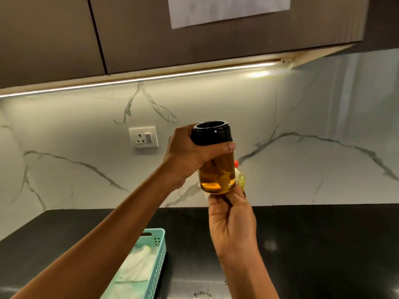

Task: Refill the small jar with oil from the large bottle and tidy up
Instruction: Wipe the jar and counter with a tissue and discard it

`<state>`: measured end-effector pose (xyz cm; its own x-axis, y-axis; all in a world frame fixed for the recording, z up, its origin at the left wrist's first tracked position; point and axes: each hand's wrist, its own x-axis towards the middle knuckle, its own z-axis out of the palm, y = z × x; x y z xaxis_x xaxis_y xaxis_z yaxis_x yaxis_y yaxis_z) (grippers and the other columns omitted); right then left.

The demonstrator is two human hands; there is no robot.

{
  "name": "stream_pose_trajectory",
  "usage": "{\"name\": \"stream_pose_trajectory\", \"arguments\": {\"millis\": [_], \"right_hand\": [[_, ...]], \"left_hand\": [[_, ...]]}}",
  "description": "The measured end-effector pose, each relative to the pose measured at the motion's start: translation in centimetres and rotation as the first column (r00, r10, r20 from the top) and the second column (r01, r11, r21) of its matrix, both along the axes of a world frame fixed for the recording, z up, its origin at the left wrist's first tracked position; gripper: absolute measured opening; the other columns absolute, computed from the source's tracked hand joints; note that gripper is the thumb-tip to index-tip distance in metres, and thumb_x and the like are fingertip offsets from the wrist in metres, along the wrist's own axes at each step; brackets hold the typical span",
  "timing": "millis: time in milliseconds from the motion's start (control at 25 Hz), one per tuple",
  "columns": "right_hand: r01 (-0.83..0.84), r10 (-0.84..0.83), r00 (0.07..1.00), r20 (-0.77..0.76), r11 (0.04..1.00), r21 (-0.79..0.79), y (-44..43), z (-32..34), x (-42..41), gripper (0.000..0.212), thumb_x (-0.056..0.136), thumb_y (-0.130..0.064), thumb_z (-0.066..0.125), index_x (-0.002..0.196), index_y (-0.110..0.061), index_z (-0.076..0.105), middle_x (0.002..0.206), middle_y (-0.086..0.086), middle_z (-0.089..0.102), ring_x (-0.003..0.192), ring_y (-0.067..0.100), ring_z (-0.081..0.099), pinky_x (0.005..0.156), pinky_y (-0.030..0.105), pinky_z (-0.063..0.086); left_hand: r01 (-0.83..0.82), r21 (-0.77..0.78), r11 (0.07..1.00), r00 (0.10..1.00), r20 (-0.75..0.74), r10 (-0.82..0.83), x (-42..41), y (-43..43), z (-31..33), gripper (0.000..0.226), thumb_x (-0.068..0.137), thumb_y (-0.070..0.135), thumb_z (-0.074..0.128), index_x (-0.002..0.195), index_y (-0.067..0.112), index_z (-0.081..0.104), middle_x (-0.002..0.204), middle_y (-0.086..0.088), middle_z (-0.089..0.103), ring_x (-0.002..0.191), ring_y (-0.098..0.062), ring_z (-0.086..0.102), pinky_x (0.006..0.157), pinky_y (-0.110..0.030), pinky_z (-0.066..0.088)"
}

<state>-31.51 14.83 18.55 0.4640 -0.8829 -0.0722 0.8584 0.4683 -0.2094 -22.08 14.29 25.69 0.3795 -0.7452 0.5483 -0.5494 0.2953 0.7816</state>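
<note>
I hold the small glass jar (pixel 217 178) up in front of the backsplash; amber oil fills its lower part and a black lid (pixel 211 133) sits on top. My left hand (pixel 187 156) wraps around the jar's upper half, thumb across the front just under the lid. My right hand (pixel 232 225) grips the jar's base from below with its fingertips. Behind the jar, the large oil bottle (pixel 240 176) stands on the counter; only its red cap and a bit of its yellowish shoulder show.
A teal perforated basket (pixel 158 251) holding a white cloth sits on the black countertop (pixel 313 244) at lower left. A wall socket (pixel 143 137) is on the marble backsplash. Dark upper cabinets (pixel 194 35) hang overhead with a light strip beneath.
</note>
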Motion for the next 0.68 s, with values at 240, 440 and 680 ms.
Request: {"name": "stream_pose_trajectory", "arguments": {"millis": [240, 440, 680], "right_hand": [[-0.073, 0.068, 0.996, -0.049, 0.993, -0.095, 1.5, 1.4, -1.6, 0.020, 0.087, 0.001, 0.048, 0.093, -0.007, 0.066, 0.093, 0.013, 0.073, 0.077, 0.023, 0.072, 0.070, 0.033, 0.055], [-0.025, 0.018, 0.999, -0.049, 0.990, -0.136, -0.4, 2.3, -2.6, 0.028, 0.091, 0.001, 0.044, 0.112, -0.007, 0.060, 0.110, 0.016, 0.067, 0.096, 0.023, 0.067, 0.082, 0.034, 0.053], [-0.153, 0.133, 0.984, -0.120, 0.973, -0.175, 0.2, 1.6, -2.2, 0.035, 0.091, 0.010, 0.038, 0.109, -0.009, 0.061, 0.109, 0.013, 0.068, 0.101, 0.024, 0.064, 0.082, 0.031, 0.052]], "left_hand": [[-0.097, -0.053, 0.994, 0.995, 0.006, 0.097, -0.7, 0.0, 3.3, 0.039, 0.055, 0.033, 0.086, 0.086, 0.025, 0.065, 0.093, 0.000, 0.069, 0.094, -0.020, 0.063, 0.083, -0.037, 0.054], [-0.089, -0.057, 0.994, 0.996, -0.004, 0.089, -1.7, -0.1, 3.4, 0.041, 0.048, 0.039, 0.086, 0.081, 0.027, 0.064, 0.086, 0.004, 0.068, 0.091, -0.018, 0.064, 0.080, -0.035, 0.054], [-0.123, -0.063, 0.990, 0.992, 0.003, 0.123, -2.5, -0.9, 3.3, 0.033, 0.057, 0.035, 0.085, 0.081, 0.027, 0.065, 0.085, 0.005, 0.068, 0.090, -0.016, 0.064, 0.077, -0.031, 0.054]]}}
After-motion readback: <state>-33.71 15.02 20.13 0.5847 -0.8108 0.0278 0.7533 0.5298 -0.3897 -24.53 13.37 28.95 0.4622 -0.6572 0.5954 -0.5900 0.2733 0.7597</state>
